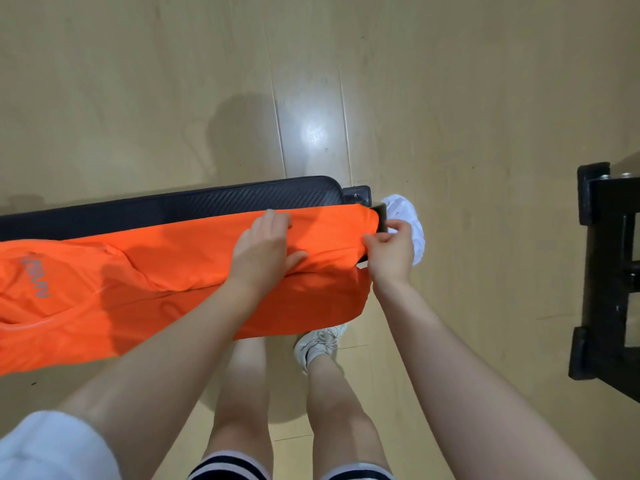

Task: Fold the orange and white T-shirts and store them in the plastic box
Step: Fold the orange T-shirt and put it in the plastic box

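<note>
The orange T-shirt (145, 292) lies spread over a narrow black table (207, 204), its near part hanging over the front edge. A grey logo shows at its left. My left hand (261, 249) rests flat on the cloth near the shirt's right end, fingers relaxed. My right hand (391, 252) pinches the shirt's right edge by the table's corner. A bit of white cloth (410, 220) shows just beyond my right hand; whether it is the white T-shirt I cannot tell. No plastic box is in view.
Pale wooden floor (450, 98) surrounds the table. A black metal frame (609, 271) stands at the right edge. My legs and one white shoe (320, 341) are below the table's right end.
</note>
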Available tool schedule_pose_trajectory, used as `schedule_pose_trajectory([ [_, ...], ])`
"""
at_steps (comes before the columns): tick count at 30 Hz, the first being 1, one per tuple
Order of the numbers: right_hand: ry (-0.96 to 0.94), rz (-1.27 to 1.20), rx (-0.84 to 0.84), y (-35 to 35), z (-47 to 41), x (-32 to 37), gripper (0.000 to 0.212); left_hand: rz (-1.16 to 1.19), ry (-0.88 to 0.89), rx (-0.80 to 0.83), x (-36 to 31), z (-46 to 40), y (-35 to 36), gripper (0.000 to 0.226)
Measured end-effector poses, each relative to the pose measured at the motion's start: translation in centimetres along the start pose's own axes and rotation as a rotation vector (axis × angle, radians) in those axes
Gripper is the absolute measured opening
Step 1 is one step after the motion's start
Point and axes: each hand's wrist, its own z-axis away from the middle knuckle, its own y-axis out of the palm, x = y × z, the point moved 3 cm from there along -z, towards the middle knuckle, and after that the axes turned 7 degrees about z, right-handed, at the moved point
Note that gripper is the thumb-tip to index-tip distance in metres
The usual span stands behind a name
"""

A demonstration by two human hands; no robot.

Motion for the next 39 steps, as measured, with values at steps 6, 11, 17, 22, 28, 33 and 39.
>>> schedule_pose_trajectory([
  [6, -0.918, 0.59, -0.075, 4.8, 6.9, 3.0, 0.058, 0.093, 0.09, -0.17, 3.4, 3.3, 0.3, 0.044],
  [11, -1.204, 0.954, 0.12, 12.4, 9.2, 0.2, 0.066, -0.036, -0.066, -0.116, 9.1, 6.4, 1.6, 0.068],
  [17, -1.045, 1.225, -0.076, 8.3, 4.4, -2.8, 0.072, -0.175, -0.135, -0.101, 14.4, 7.8, 1.5, 0.084],
  [22, -0.983, 1.237, -0.054, 7.3, 6.7, -0.6, 0.067, -0.039, -0.309, -0.189, 15.7, 9.6, -0.3, 0.078],
  [28, -1.18, 1.088, 0.429, 15.3, 16.6, 6.1, 0.054, 0.176, -0.474, -0.28, 19.1, 14.8, -4.7, 0.068],
  [33, -1.074, 1.12, 0.489, 24.2, 20.5, 10.4, 0.036, 0.247, -0.498, -0.263, 24.4, 16.9, -7.2, 0.055],
  [39, -0.819, 0.976, 0.362, 30.2, 21.1, 11.1, 0.04, 0.254, -0.514, -0.175, 29.3, 16.2, -8.2, 0.05],
])
